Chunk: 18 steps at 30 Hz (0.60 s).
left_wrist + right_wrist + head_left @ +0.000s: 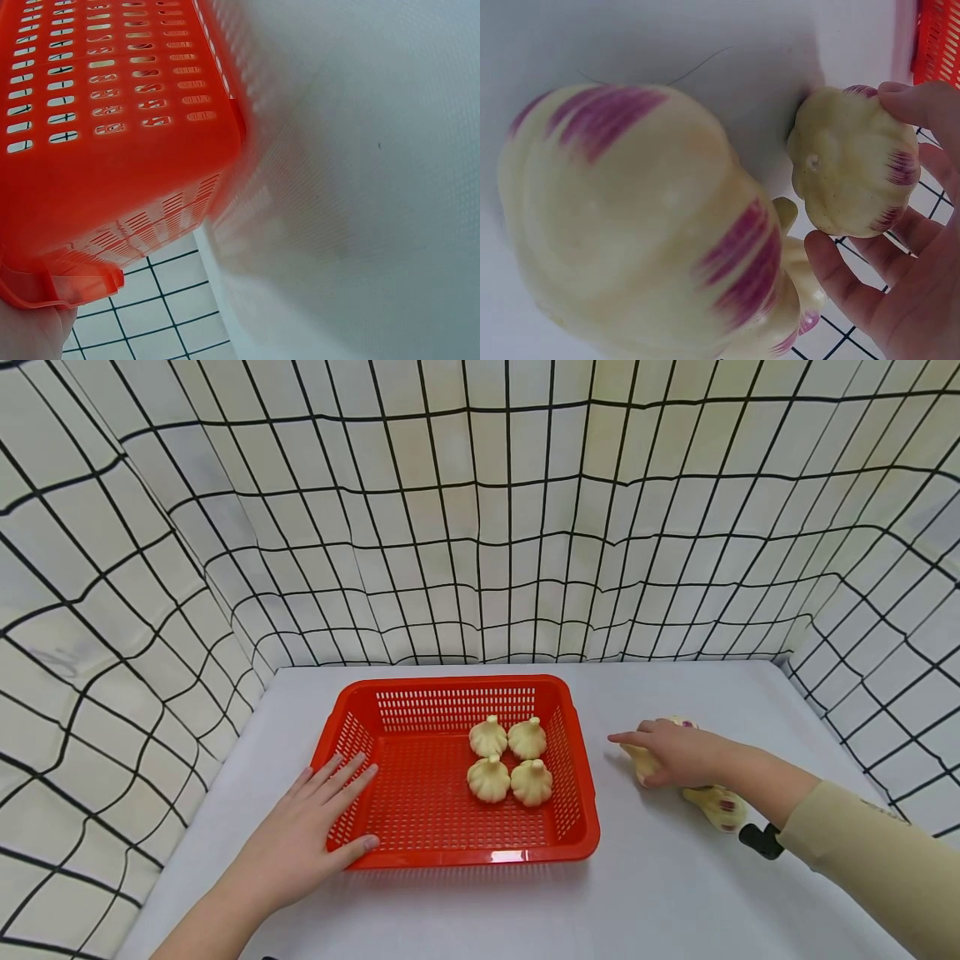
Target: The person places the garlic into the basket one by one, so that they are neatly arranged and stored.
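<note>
My left hand (300, 835) lies spread over the left rim of a red plastic basket (465, 858), fingers straight and thumb at the front corner. In the left wrist view the basket's slotted wall (112, 165) fills the upper left. Several cream garlic bulbs (489, 779) sit inside, grouped at the basket's right end. To the right of the basket, my right hand (686, 753) holds a purple-streaked garlic bulb (855, 161) between thumb and fingertips. Whether it touches the table is unclear. Near that hand lie more streaked garlic bulbs (720, 808), one large (622, 217) in the right wrist view.
A white tabletop (622, 893) carries everything. Black netting (510, 535) over white walls encloses the back and both sides. A black wrist camera (761, 842) sits at the right wrist, above the table.
</note>
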Motion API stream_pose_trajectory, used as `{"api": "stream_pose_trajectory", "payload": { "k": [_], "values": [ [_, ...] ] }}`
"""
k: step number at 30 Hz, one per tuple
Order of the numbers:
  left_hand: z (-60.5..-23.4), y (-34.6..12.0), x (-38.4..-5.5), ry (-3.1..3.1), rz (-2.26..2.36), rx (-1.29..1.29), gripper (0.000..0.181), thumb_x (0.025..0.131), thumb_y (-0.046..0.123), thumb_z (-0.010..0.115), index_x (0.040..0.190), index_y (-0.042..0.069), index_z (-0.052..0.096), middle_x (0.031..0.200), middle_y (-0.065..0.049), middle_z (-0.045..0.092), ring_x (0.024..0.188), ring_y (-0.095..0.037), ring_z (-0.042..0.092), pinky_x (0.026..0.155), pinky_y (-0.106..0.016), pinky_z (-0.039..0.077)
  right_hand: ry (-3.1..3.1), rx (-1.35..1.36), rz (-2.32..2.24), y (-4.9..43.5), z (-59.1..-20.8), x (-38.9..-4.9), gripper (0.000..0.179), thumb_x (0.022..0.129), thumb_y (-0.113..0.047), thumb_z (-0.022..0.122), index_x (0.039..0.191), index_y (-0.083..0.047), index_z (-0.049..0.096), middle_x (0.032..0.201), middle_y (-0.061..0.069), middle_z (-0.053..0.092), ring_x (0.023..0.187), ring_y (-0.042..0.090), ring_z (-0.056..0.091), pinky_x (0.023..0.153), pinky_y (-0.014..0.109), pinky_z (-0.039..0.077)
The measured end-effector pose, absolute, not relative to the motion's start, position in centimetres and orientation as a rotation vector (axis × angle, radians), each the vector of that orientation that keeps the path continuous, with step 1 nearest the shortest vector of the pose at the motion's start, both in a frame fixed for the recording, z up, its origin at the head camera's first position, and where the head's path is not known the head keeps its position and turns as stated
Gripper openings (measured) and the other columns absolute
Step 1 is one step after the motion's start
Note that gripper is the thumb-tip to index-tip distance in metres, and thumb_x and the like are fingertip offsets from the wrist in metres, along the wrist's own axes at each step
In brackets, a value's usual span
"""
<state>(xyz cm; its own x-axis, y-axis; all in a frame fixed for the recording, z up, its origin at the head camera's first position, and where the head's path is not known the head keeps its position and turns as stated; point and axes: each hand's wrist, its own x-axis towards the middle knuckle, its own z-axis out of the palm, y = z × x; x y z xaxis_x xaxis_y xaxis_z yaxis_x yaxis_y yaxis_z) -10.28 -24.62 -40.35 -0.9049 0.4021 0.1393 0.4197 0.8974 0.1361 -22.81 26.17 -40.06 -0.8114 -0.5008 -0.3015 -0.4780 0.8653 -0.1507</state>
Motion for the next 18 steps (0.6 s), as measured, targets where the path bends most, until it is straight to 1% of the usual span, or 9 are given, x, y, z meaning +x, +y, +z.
{"api": "stream_pose_trajectory", "payload": {
  "k": [5, 9, 14, 18],
  "values": [
    [-40.28, -24.50, -10.29, -2.952, -0.257, -0.645, 0.084, 0.088, 0.062, 0.062, 0.157, 0.025, 0.030, 0.161, -0.006, 0.030, 0.147, -0.037, 0.023, 0.120, -0.034, -0.011, 2.720, -0.735, -0.147, 26.15, -40.20, -22.83, 0.068, 0.079, -0.036, 0.082, 0.141, -0.031, 0.055, 0.120, 0.003, 0.058, 0.101, 0.020, 0.053, 0.074, 0.039, 0.055],
    [-40.27, -24.47, -10.29, -2.949, -0.254, -0.648, 0.084, 0.088, 0.062, 0.062, 0.157, 0.025, 0.030, 0.161, -0.006, 0.030, 0.147, -0.037, 0.023, 0.119, -0.033, -0.012, 2.736, -0.734, -0.196, 26.13, -40.36, -22.78, 0.064, 0.080, -0.036, 0.081, 0.139, -0.031, 0.057, 0.120, 0.001, 0.058, 0.100, 0.018, 0.054, 0.074, 0.037, 0.055],
    [-40.25, -24.47, -10.27, -2.945, -0.258, -0.651, 0.084, 0.089, 0.061, 0.062, 0.157, 0.025, 0.030, 0.160, -0.006, 0.031, 0.147, -0.037, 0.024, 0.119, -0.033, -0.011, 2.752, -0.735, -0.249, 25.95, -40.28, -22.57, 0.063, 0.079, -0.038, 0.082, 0.137, -0.028, 0.058, 0.117, -0.004, 0.060, 0.098, 0.015, 0.054, 0.077, 0.039, 0.054],
    [-40.22, -24.48, -10.24, -2.944, -0.261, -0.651, 0.084, 0.088, 0.061, 0.062, 0.157, 0.025, 0.031, 0.160, -0.006, 0.031, 0.147, -0.037, 0.024, 0.120, -0.035, -0.009, 2.746, -0.716, -0.305, 25.85, -40.14, -22.31, 0.064, 0.077, -0.039, 0.084, 0.134, -0.026, 0.059, 0.118, -0.004, 0.061, 0.103, 0.016, 0.057, 0.083, 0.043, 0.055]
  ]
}}
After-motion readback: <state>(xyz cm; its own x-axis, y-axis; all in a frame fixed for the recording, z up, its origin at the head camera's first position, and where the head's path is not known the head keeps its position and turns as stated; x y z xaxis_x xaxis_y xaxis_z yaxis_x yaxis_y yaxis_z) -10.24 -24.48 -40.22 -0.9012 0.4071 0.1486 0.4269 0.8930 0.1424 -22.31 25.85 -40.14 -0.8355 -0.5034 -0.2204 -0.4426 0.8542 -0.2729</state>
